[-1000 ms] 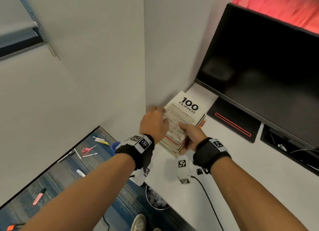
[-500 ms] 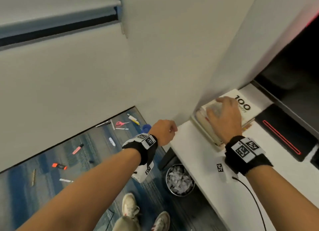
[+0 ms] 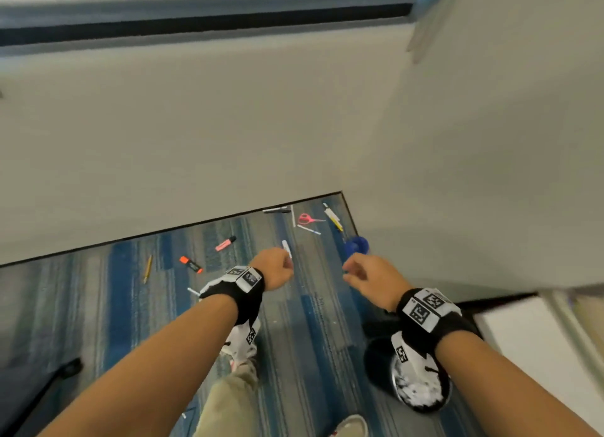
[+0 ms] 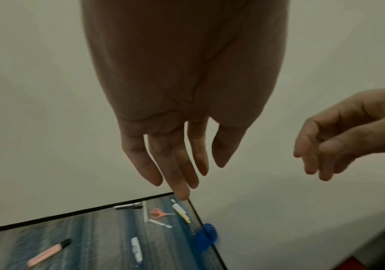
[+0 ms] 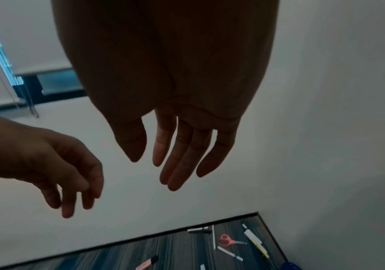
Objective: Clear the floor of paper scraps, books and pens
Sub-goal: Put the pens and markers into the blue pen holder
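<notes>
With both hands [image 3: 276, 268] [image 3: 369, 276] empty, fingers [image 4: 177, 175] loose, crouch toward the corner pens [image 3: 333, 216] on the floor [image 3: 114, 306], gathering several per grab.

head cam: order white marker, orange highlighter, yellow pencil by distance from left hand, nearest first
1. white marker: on the carpet at the top right edge of the left hand in the picture.
2. orange highlighter: on the carpet to the hand's left.
3. yellow pencil: further left, past the highlighter.

This is order in the picture; the hand is raised above the floor.
</notes>
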Motion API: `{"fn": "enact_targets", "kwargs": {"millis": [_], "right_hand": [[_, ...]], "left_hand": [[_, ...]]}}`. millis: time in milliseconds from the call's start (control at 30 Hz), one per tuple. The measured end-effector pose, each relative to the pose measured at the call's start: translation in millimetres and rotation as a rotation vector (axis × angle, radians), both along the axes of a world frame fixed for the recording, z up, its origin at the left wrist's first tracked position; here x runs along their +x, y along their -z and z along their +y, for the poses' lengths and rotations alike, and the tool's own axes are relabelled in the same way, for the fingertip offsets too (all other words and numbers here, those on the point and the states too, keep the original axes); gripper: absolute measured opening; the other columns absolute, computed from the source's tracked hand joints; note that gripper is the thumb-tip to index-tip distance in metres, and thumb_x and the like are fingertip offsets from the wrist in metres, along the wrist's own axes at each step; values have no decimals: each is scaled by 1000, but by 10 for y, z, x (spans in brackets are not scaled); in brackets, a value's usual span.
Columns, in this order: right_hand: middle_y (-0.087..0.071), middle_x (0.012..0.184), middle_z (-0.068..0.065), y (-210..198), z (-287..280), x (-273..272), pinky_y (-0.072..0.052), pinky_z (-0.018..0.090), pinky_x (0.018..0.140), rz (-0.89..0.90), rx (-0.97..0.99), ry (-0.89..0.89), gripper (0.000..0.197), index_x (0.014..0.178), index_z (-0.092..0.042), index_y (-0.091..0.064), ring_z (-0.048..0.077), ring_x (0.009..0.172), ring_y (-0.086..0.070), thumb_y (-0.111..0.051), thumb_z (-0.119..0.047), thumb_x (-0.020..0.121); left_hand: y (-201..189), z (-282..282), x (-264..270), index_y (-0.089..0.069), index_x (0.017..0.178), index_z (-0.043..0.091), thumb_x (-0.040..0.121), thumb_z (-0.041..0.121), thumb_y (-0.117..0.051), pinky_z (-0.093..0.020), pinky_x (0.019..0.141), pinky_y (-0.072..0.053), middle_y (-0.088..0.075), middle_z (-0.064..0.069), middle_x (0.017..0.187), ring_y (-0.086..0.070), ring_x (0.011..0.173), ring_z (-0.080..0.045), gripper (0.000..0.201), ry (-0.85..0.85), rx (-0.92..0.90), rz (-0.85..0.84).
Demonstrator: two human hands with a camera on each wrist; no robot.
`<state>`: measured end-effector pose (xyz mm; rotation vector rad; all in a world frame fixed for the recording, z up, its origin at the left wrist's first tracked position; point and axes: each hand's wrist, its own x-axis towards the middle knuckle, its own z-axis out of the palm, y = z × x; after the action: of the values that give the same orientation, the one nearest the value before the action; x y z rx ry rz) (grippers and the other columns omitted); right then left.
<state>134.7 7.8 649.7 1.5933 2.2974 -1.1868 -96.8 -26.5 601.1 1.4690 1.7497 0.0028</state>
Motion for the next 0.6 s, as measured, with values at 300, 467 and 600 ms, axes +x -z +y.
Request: {"fn": "enact_targets", "kwargs": {"millis": [300,467,600], "right_hand": [[-68,92,2,2168,571,-1468,-45,27,81,-206,-154,-148,16,101,-17,-65,22,92,-64,-63,-26,88],[-69,103,7,4137,568,-1958,-47,32,84,-284,-199,-358,22,109,-13,-63,26,99,-63,-59,-24,90],[-66,112,12,5652,544,-2352,-51,39,87,-427,-177,-655,29,114,-13,-59,31,103,-61,-56,-29,90]], "left_hand": [[2007,-357,-1618,-69,100,7,90,20,-53,-37,86,-50,-70,-14,105,-63,101,-33,23,-312,-148,102],[3850,-582,-1861,-70,96,6,88,20,-52,-37,84,-51,-71,-16,100,-65,98,-35,24,-375,-241,97],[5232,-772,-2048,-69,95,5,87,21,-52,-36,76,-50,-70,-18,99,-65,95,-37,25,-515,-238,137]]}}
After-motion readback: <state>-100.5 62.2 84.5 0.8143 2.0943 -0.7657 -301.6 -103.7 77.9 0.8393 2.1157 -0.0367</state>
